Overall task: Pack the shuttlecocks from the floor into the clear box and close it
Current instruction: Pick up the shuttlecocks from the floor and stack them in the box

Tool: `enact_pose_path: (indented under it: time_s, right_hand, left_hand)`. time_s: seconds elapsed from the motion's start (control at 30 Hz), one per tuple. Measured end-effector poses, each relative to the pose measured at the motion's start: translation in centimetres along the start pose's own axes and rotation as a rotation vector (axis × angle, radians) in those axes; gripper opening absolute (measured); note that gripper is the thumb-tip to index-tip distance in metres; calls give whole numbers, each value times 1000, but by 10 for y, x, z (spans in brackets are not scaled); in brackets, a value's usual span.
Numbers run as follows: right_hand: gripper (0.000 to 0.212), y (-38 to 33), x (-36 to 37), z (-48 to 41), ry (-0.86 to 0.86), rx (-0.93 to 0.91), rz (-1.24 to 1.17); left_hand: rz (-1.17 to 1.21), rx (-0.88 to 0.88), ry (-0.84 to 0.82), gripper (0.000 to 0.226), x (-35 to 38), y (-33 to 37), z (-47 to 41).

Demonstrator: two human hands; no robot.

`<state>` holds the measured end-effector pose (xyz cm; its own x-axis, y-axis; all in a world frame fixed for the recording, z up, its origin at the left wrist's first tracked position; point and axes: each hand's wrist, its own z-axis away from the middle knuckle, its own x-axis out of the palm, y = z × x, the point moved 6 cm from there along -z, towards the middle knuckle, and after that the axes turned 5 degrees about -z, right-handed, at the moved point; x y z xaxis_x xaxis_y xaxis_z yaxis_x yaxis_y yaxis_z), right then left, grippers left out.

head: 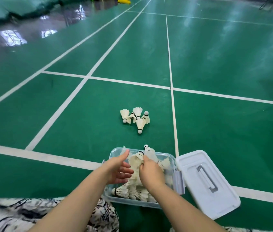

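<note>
Right hand (150, 171) is clamped on a bunch of shuttlecocks (142, 158), pushing them into the clear box (115, 152); left hand (118, 169) is spread open to steady the pile. Lid (206, 181) lies right beside the box, more loose shuttlecocks (136, 118) wait on the floor (82, 114)

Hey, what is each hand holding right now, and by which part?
The right hand grips shuttlecocks by their feather skirts, cork ends up, over the clear box. The left hand is open, holding nothing.
</note>
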<state>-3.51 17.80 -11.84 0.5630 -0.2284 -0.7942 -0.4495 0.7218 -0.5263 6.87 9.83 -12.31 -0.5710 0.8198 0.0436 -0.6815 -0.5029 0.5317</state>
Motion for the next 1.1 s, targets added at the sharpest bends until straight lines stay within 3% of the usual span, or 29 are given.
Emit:
enact_pose_path:
  time_s: [0.1,0.27,0.47,0.57,0.6,0.7,0.8,0.9,1.1]
  right_hand:
    - [52,-15,6,10,3,-57,41]
    - [54,-21,9,23,-16,-184,150]
    - [55,-8,13,24,-56,-255,231]
    - [49,-5,15,24,-48,-293,225]
    - [47,-1,14,22,-40,-282,205]
    - [40,14,8,17,-2,-215,147]
    - [37,24,4,16,1,-193,134]
    - [36,28,4,18,0,-189,138]
    - [35,43,6,18,-14,-169,117]
  left_hand:
    - [198,3,54,59,-3,-2,-4]
    - [666,-91,-47,27,5,-17,-13]
    - [636,-55,36,14,6,-13,-12]
    - [408,78,203,13,-8,-5,-12]
    - [244,149,324,12,-18,0,-13]
    - [-568,331,726,13,-37,20,-1]
    - [-995,396,828,24,-27,25,10]
    - [-1195,388,813,30,-13,14,2]
    - [-1328,433,839,27,4,27,2]
